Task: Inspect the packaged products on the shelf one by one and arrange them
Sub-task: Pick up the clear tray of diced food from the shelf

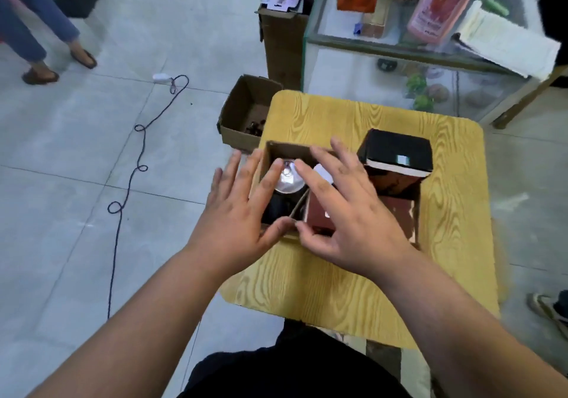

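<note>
Looking down, I see a black cord trailing over the floor at nine o'clock from the yellow table. The left hand is spread flat with straight fingers and grips nothing. Its index fingertip lies on the silver lid of a can standing in the left compartment of the open cardboard box on the table. At three o'clock from it, the right hand is likewise open, spread over a maroon carton just beside the can, thumb at the carton's near corner. A black box sits at the cardboard box's two o'clock corner.
</note>
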The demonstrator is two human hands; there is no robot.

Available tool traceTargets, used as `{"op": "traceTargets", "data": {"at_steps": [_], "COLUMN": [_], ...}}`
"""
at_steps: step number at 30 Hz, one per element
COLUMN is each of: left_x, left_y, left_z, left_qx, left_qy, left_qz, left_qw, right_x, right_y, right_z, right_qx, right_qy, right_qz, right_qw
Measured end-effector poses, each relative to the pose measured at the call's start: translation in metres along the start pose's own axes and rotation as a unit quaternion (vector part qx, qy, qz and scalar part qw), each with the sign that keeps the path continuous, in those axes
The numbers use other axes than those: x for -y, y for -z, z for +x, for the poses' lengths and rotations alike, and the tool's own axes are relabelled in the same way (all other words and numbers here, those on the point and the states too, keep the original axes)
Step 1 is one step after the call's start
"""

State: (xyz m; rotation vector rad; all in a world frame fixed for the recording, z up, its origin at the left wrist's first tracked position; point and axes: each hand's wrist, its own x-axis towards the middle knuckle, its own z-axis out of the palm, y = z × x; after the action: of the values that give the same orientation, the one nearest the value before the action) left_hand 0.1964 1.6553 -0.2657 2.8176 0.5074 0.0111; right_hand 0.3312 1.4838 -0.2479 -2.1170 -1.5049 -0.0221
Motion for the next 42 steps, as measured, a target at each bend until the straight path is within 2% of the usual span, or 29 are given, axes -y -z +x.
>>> {"op": "traceTargets", "data": {"at_steps": [6,7,10,14,17,25,32,39,42], "left_x": [0.048,0.078,0.093,0.141,0.166,0.205,0.213,0.231,0.239], "left_y": [0.027,0.044,0.049,0.081,0.099,0.117,0.105,0.1,0.113], "left_z": [-0.062,-0.107,-0.128,-0.227,-0.307,-0.503,-0.617,-0.686,-0.715], "left_qx": [-0.038,-0.065,-0.054,-0.088,-0.121,-0.158,-0.184,-0.16,-0.155], "left_qy": [0.117,0.171,0.185,0.314,0.391,0.574,0.689,0.79,0.835], "left_qz": [-0.013,-0.01,0.011,0.004,-0.005,-0.01,-0.023,-0.016,-0.009], "left_qw": [0.992,0.983,0.981,0.945,0.912,0.803,0.701,0.592,0.528], "right_x": [0.057,0.102,0.12,0.218,0.3,0.502,0.622,0.734,0.787], "right_y": [-0.038,-0.057,-0.068,-0.11,-0.139,-0.217,-0.276,-0.335,-0.351], "right_z": [0.041,0.06,0.069,0.089,0.096,0.075,0.037,0.019,0.014], "right_qx": [0.101,0.12,0.145,0.201,0.215,0.243,0.287,0.318,0.326], "right_qy": [0.062,0.118,0.126,0.226,0.297,0.471,0.582,0.684,0.724], "right_qz": [0.011,0.012,-0.002,0.011,0.036,0.096,0.12,0.164,0.191], "right_qw": [0.993,0.986,0.981,0.953,0.93,0.843,0.751,0.636,0.578]}}
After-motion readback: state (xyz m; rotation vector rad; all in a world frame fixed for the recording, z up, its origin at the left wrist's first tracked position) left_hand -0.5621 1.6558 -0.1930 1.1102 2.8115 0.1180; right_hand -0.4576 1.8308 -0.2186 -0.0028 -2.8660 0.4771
